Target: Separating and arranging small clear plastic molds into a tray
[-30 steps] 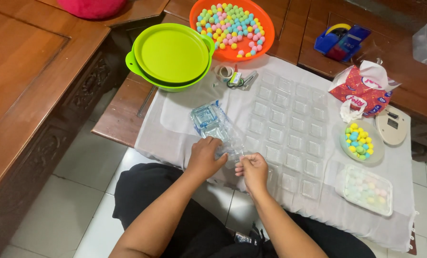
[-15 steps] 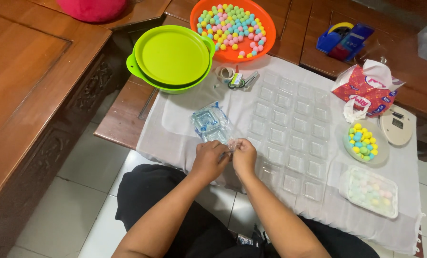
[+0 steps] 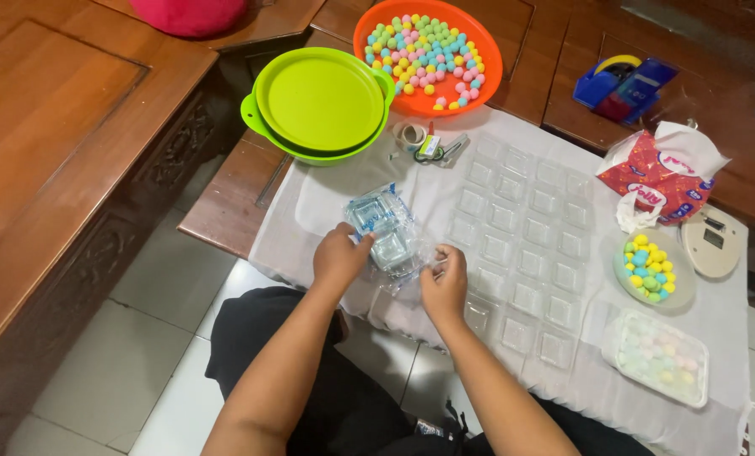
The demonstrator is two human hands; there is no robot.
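**Both hands pinch the clear packet of small trays**

Head view: the left hand point(image 3: 340, 256) is curled nearly closed, fingertips pinching the near-left edge of the clear plastic packet point(image 3: 387, 232) of stacked little trays. The right hand point(image 3: 445, 274) is closed too, thumb and fingers nipping the packet's loose film at its near-right corner. The packet lies on the white cloth point(image 3: 327, 203) over the surface, its long axis running from far-left to near-right, the loose end toward the right hand. Half a second back the hands were almost touching; now they sit apart, the film stretched between them. Beside them lie rows of clear moulded cups point(image 3: 521, 245); the green bowl point(image 3: 320, 101) sits beyond.
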